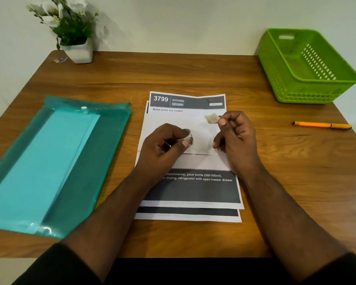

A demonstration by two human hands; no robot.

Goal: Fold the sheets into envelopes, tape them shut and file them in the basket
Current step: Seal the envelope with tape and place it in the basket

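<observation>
A small stack of printed sheets point(190, 188) lies in the middle of the table, and a folded white sheet point(199, 138) rests on top of it. My left hand point(162, 149) is closed around a small roll of clear tape point(188, 138) above the folded sheet. My right hand point(234, 136) pinches a short torn strip of tape point(211, 118) between thumb and forefinger, held just over the paper. The green plastic basket point(275, 79) stands at the far right corner with nothing visible inside it.
A teal plastic document folder point(49, 161) lies on the left half of the wooden table point(173, 73). An orange pen point(322, 125) lies to the right of the sheets. A white pot with artificial flowers point(78, 52) stands at the back left.
</observation>
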